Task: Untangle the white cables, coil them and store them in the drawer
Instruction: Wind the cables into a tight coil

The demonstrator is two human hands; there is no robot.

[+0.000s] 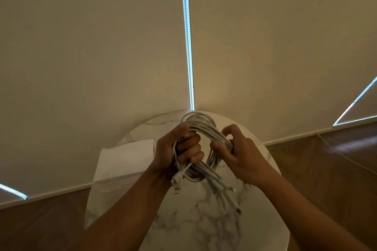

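Dim room with drawn blinds and a round marble table

Cream roller blinds (91, 47) fill the wall, daylight showing in a thin vertical gap (188, 47) beside a bead chain (186, 26); a pale skirting board (61, 194) meets dark wooden floor (40, 228); the white veined marble table (204, 230) stands close to the wall.

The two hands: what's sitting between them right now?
In the head view, the bundle of white cables spans the gap. The left hand grips one side of the loop, the right hand the other, above the marble table.
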